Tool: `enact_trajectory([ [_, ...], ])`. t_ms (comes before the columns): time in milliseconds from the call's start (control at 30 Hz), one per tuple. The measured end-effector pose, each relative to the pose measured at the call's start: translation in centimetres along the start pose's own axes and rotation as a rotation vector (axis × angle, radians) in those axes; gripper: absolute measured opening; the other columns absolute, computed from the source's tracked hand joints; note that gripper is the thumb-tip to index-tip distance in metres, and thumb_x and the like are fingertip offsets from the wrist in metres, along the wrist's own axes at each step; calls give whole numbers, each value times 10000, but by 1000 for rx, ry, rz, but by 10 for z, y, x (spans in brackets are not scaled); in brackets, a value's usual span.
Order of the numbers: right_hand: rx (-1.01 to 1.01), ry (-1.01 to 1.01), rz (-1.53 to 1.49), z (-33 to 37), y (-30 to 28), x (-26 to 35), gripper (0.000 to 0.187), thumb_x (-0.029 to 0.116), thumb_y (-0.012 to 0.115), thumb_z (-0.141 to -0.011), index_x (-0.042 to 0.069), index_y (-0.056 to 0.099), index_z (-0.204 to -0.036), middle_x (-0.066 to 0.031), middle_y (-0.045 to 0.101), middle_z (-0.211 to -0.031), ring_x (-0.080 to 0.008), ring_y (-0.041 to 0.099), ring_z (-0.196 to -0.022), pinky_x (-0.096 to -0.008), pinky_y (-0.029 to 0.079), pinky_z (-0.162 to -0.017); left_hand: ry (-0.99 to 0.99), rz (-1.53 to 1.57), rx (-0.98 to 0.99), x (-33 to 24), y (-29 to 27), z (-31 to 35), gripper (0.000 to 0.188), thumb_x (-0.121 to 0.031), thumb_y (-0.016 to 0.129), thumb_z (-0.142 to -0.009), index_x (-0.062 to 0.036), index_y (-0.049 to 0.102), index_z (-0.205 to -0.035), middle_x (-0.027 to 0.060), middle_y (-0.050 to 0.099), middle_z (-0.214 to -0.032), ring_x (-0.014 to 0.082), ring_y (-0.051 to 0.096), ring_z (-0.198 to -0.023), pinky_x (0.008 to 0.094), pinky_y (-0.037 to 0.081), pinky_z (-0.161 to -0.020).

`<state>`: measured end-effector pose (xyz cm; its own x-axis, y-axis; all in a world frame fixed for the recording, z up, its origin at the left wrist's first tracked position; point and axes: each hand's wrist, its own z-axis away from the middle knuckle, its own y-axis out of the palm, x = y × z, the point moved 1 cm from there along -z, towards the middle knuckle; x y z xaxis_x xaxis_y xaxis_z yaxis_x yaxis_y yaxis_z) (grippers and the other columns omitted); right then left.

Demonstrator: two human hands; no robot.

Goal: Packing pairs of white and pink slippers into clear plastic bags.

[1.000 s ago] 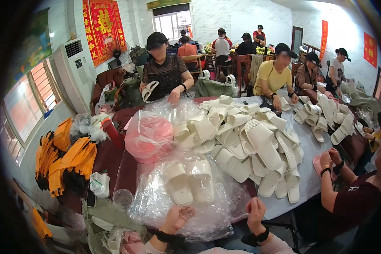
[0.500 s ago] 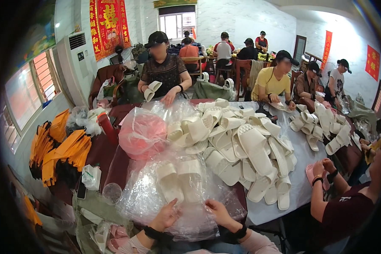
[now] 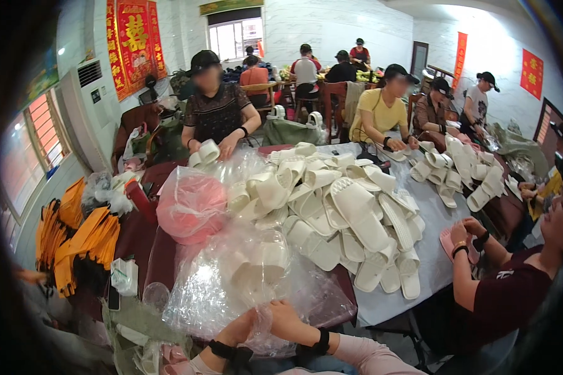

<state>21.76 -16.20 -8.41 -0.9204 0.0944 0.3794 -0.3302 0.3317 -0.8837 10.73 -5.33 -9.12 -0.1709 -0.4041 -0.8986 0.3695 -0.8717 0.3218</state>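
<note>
At the near edge of the table, a pair of white slippers [image 3: 266,259] lies inside a clear plastic bag [image 3: 200,294], one partly over the other. My left hand [image 3: 241,328] and my right hand [image 3: 286,322] meet at the bag's near end, closed on the gathered film. Crinkled plastic partly covers the left fingers. More clear bags lie spread flat beneath this one. To the right, a big heap of white slippers [image 3: 360,212] rises close to the bagged pair.
Behind the bag sits a pink bundle in clear plastic [image 3: 191,206]. Folded orange items [image 3: 87,244], a red cylinder [image 3: 137,197] and a clear cup [image 3: 156,295] are to the left. Across the table a co-worker [image 3: 219,112] handles white slippers; another at right holds pink slippers [image 3: 447,242].
My hands have come together, the right moving left and both closing on the bag's near end. The bagged slippers have shifted from side by side to overlapping. The view has swung slightly right.
</note>
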Motion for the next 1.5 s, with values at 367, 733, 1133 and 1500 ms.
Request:
enact_trajectory([
  [367, -539, -85, -199, 41, -51, 12, 203, 134, 675, -740, 45, 577, -894, -91, 568, -864, -291, 559, -843, -361, 434, -761, -9, 14, 76, -34, 9, 2, 289, -175, 478, -899, 14, 577, -1095, 119, 644, -999, 228, 641, -863, 371, 527, -787],
  [733, -211, -268, -155, 39, 3, 2, 190, 126, 631, -789, 12, 581, -932, -137, 588, -985, -286, 577, -923, -348, 470, -777, -309, 340, -27, -48, -2, -28, 281, -183, 414, -934, -6, 574, -1082, 97, 644, -964, 197, 644, -817, 345, 544, -703],
  [1133, -287, -564, -157, 34, -17, 24, 257, 125, 608, -791, -10, 601, -1009, -140, 579, -1113, -262, 570, -1039, -354, 458, -895, -372, 364, -5, -16, -38, -47, 243, -168, 454, -925, 6, 598, -1014, 76, 651, -857, 177, 634, -717, 310, 520, -646],
  [1500, -79, -323, 45, 30, 11, 26, 321, 168, 598, -789, -6, 584, -1059, -123, 578, -1097, -255, 555, -1008, -364, 445, -880, -238, 621, 316, -17, -46, -45, 293, -215, 432, -927, -1, 568, -1072, 127, 635, -980, 218, 629, -820, 331, 516, -737],
])
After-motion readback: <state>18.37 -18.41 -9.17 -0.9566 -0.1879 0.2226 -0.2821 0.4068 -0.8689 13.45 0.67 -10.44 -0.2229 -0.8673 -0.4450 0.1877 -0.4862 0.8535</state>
